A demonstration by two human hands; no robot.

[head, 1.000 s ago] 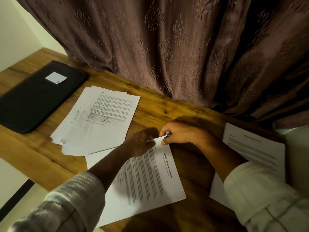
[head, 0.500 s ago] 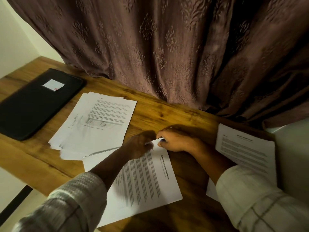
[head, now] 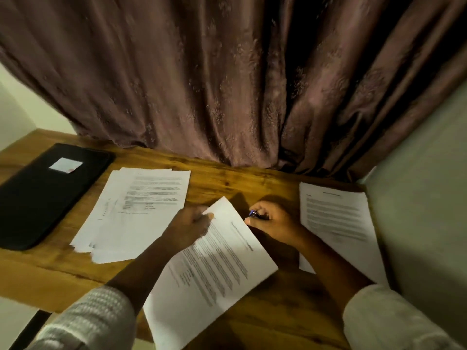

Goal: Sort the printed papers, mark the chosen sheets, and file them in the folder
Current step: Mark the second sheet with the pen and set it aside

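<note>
I read home study corner: wooden desk (head: 252, 183) against patterned curtain (head: 202, 84), plain wall (head: 417, 198), printed papers (head: 141, 210), black folder (head: 38, 198).

On the table (head: 252, 183) the folder (head: 38, 198) is placed at the far left. Just to its right a pile of papers (head: 131, 213) is spread. Nearer to the person, in the middle, a single sheet (head: 217, 269) is laid; its far corner is pinched by the left hand (head: 189, 228). At its right edge the pen (head: 256, 214) is held in the right hand (head: 273, 223). A second sheet (head: 338, 223) is laid at the right. Behind the table a curtain (head: 227, 84) is hung.
</note>
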